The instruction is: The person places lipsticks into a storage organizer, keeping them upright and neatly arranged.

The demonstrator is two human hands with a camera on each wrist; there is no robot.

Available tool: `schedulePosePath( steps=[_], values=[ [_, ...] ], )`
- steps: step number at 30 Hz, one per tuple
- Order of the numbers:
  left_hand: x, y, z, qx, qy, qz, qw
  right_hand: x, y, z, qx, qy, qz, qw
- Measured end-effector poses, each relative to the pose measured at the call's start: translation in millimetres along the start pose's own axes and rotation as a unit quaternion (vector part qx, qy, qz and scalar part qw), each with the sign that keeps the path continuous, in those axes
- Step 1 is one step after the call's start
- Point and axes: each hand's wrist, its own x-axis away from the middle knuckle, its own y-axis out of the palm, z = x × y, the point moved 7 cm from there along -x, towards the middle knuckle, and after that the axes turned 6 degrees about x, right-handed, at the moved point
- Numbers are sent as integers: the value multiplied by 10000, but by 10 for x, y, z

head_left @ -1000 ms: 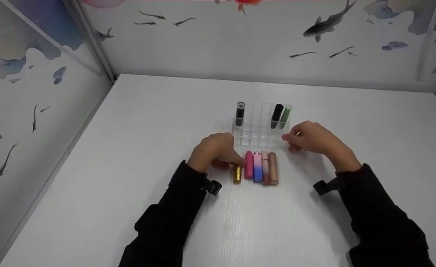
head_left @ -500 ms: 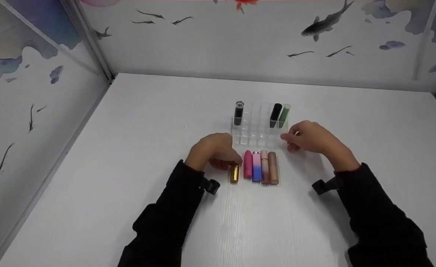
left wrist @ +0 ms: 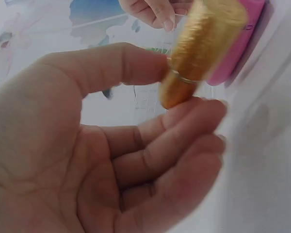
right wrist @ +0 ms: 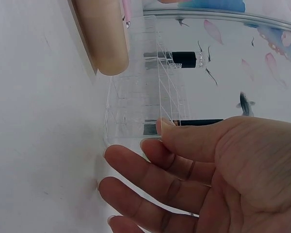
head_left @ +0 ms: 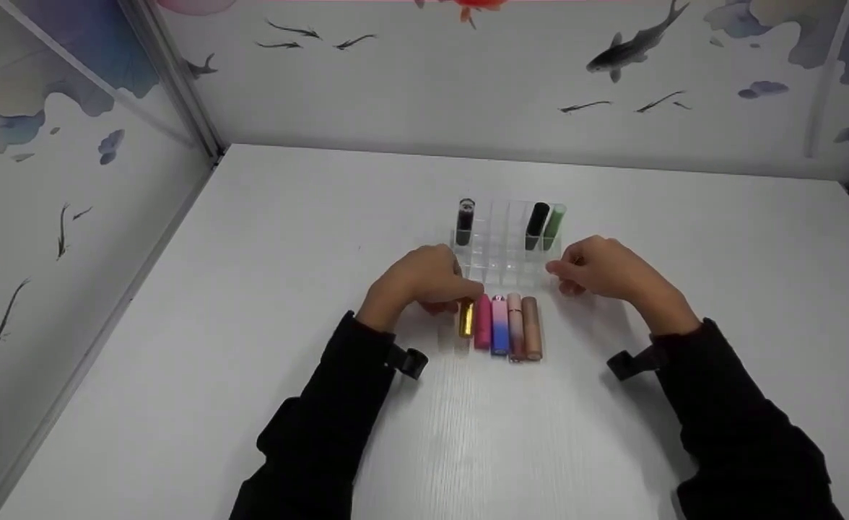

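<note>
My left hand (head_left: 424, 278) pinches a gold lipstick tube (left wrist: 203, 43) between thumb and fingers, raised off the table and tilted in the left wrist view. Right beside it lies a bright pink tube (head_left: 483, 325). A clear compartmented lipstick organizer (head_left: 500, 253) stands behind. With thumb and index finger, my right hand (head_left: 605, 267) holds the organizer's near right corner; the other fingers are loosely bent. In its back row stand a dark tube with a clear top (head_left: 466, 219) at left, plus a black tube (head_left: 538, 220) and a green tube (head_left: 554, 224) at right.
Right of the pink tube lie a pink-to-blue tube (head_left: 499, 328), a pale pink and brown tube (head_left: 515, 328) and a tan tube (head_left: 532, 328), side by side on the white table (head_left: 251, 289). Panels printed with fish (head_left: 630, 47) bound the back and left.
My left hand has lifted the gold lipstick tube off the table and moved it slightly forward, toward the organizer. My right hand has stayed at the organizer's corner.
</note>
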Motion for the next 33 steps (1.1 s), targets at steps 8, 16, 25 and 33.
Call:
schedulePosePath(
  steps=[8,16,25,33],
  values=[
    [-32,-92,64,533,674,599,9945,17,-3,-15,12,-142,96,9999],
    [-43,-170,57,664,629,1134,9893,26,-6,-15,4,-86,89,9999],
    [-41,-205,76,791,794,1277,9855,31,-1,-20,-1,-46,104,9999],
    [-38,-225,90,1538,997,1264,9749,21,4,-20,8,-35,56,10000]
  ],
)
